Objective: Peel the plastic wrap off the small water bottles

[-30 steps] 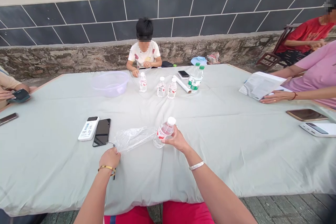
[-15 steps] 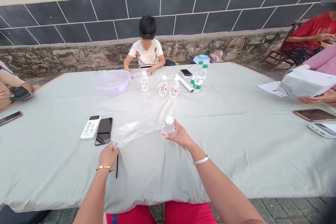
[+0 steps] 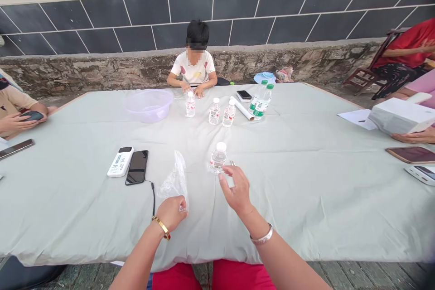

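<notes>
While my left hand (image 3: 172,214) has hold of the plastic bag (image 3: 174,183): fingers curled in and pressed together on its near end, the rest of the clear film sticking out away from me, over the cloth.
Right hand (image 3: 238,190): nothing in it, fingers loosely spread and thumb apart, right by the water bottle. Can't tell if a fingertip is actually touching.
Water bottle (image 3: 218,160): upright on the grey-green cloth (image 3: 292,190), white cap on, just past my right fingers and a bit right of the bag.
Phone (image 3: 137,167): flat, dark screen up, left of the bag, black strap (image 3: 153,195) trailing toward my left wrist.
White power bank (image 3: 120,163): just left of the phone.
Three more small bottles (image 3: 214,113): standing farther across, near the person opposite (image 3: 193,69).
Green-capped bottles (image 3: 261,108): two, close together, to the right of those, with a white roll (image 3: 242,108) lying beside them.
Purple basin (image 3: 149,111): see-through, far side, off to the left.
White box (image 3: 404,115): way over right, in someone else's hand (image 3: 416,136).
</notes>
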A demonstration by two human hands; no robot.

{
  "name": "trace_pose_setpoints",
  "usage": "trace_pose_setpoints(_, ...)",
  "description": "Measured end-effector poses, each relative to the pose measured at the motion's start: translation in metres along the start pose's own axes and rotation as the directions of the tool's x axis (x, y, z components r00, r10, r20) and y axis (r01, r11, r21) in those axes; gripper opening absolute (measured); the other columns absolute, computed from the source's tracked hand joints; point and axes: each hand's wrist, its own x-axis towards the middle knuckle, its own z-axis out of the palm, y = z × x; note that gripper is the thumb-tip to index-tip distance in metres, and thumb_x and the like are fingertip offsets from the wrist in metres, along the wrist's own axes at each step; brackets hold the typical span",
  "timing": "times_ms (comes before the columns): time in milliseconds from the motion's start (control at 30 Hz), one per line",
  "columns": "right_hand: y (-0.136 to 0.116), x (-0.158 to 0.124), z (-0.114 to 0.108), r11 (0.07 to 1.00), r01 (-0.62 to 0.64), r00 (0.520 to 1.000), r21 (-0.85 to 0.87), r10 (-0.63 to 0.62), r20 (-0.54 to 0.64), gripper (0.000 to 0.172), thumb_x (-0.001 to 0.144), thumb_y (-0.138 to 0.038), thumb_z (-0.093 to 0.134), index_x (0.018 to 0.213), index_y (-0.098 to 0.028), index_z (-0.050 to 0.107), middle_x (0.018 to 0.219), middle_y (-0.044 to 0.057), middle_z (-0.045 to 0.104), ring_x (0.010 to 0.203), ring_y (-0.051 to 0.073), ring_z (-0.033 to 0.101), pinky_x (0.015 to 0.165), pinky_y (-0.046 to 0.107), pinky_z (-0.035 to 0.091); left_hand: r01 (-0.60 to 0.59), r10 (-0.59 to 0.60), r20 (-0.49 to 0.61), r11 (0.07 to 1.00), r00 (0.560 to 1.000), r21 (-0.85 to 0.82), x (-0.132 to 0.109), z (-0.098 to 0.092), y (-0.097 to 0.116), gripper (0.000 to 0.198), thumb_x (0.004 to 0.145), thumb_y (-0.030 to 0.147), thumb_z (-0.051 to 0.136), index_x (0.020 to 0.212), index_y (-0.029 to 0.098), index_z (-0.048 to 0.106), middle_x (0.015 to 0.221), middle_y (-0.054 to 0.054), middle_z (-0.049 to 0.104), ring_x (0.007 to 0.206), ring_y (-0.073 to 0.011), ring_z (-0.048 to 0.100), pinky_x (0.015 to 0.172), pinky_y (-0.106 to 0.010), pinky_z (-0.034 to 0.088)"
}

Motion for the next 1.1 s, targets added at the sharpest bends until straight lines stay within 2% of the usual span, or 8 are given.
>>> trace_pose_setpoints(167, -0.045, -0.024, 0.022, 0.800, -0.228, 0.760, 0.555, -0.210, 0.615, 0.070, 0.085, -0.071, 0.018, 0.113, -0.020, 0.057, 0.087, 0.007, 0.065, 0.087, 0.021, 0.061, 0.081, 0.037, 0.047, -0.050, 0.279, 0.180, 0.655, 0.943, -0.754, -0.027, -0.025, 0.037, 0.025, 0.066, 0.036, 0.069, 0.068, 0.019, 0.051, 0.058, 0.002, 0.056, 0.054, -0.0126, 0.051, 0.057, -0.027, 0.041)
trace_pose_setpoints(300, -0.041, -0.032, 0.047, 0.715, -0.424, 0.676, 0.556, -0.159, 0.719, 0.058, 0.074, -0.071, 0.050, 0.092, -0.017, 0.059, 0.076, 0.003, 0.059, 0.071, 0.017, 0.056, 0.069, 0.032, 0.047, -0.140, -0.087, -0.170, 0.280, 0.982, -0.950, -0.026, -0.046, 0.040, 0.035, 0.061, 0.041, 0.076, 0.073, 0.018, 0.052, 0.058, 0.003, 0.058, 0.057, -0.0112, 0.056, 0.063, -0.027, 0.046)
trace_pose_setpoints(400, -0.037, -0.044, 0.056, 0.840, -0.425, 0.675, 0.338, 0.045, 0.737, 0.027, 0.073, -0.043, 0.063, 0.086, -0.019, 0.059, 0.070, 0.000, 0.056, 0.061, 0.014, 0.051, 0.057, 0.027, 0.042, -0.293, -0.350, -0.355, 0.219, 0.867, -0.931, -0.011, -0.040, 0.030, 0.039, 0.056, 0.039, 0.079, 0.074, 0.018, 0.052, 0.067, 0.002, 0.062, 0.067, -0.0141, 0.061, 0.071, -0.030, 0.049)
trace_pose_setpoints(500, -0.044, -0.047, 0.048, 0.970, -0.205, 0.713, 0.133, 0.055, 0.699, 0.004, 0.074, -0.023, 0.057, 0.071, -0.021, 0.060, 0.061, 0.000, 0.055, 0.056, 0.015, 0.050, 0.057, 0.028, 0.040, -0.285, -0.366, -0.535, 0.553, 0.761, -0.783, 0.001, -0.024, 0.022, 0.032, 0.062, 0.042, 0.072, 0.079, 0.019, 0.057, 0.073, -0.001, 0.064, 0.070, -0.0161, 0.060, 0.068, -0.030, 0.047)
trace_pose_setpoints(633, -0.053, -0.024, 0.022, 0.993, -0.028, 0.859, 0.114, -0.035, 0.511, 0.005, 0.075, -0.023, 0.057, 0.076, -0.024, 0.062, 0.068, 0.003, 0.062, 0.064, 0.018, 0.056, 0.071, 0.033, 0.043, -0.210, -0.021, -0.413, 0.838, 0.910, -0.504, 0.000, -0.008, 0.017, 0.024, 0.073, 0.043, 0.059, 0.067, 0.020, 0.060, 0.059, 0.001, 0.055, 0.058, -0.0130, 0.048, 0.060, -0.026, 0.040)
trace_pose_setpoints(733, -0.047, -0.006, 0.018, 0.971, -0.147, 0.947, 0.188, 0.083, 0.311, 0.011, 0.076, -0.034, 0.059, 0.080, -0.023, 0.061, 0.077, 0.002, 0.062, 0.072, 0.018, 0.057, 0.070, 0.033, 0.045, -0.174, 0.056, -0.177, 0.608, 0.983, -0.775, -0.005, -0.008, 0.022, 0.037, 0.080, 0.052, 0.050, 0.066, 0.018, 0.057, 0.055, 0.002, 0.048, 0.053, -0.0111, 0.044, 0.054, -0.024, 0.038)
trace_pose_setpoints(867, -0.042, -0.012, 0.040, 0.860, -0.336, 0.926, 0.383, 0.228, 0.301, 0.024, 0.082, -0.044, 0.051, 0.082, -0.022, 0.060, 0.072, 0.003, 0.059, 0.064, 0.017, 0.054, 0.059, 0.031, 0.047, -0.121, -0.047, -0.136, 0.228, 0.990, -0.966, -0.003, -0.010, 0.037, 0.034, 0.066, 0.046, 0.071, 0.074, 0.017, 0.057, 0.062, 0.003, 0.053, 0.054, -0.0090, 0.048, 0.053, -0.023, 0.041)
trace_pose_setpoints(1100, -0.049, -0.029, 0.031, 0.891, -0.265, 0.876, 0.369, 0.062, 0.478, 0.024, 0.085, -0.041, 0.048, 0.090, -0.026, 0.066, 0.089, 0.005, 0.065, 0.078, 0.019, 0.060, 0.067, 0.031, 0.051, -0.273, -0.169, -0.316, 0.236, 0.933, -0.932, 0.007, -0.006, 0.046, 0.034, 0.061, 0.043, 0.076, 0.076, 0.017, 0.061, 0.098, -0.007, 0.066, 0.078, -0.0165, 0.062, 0.061, -0.025, 0.049)
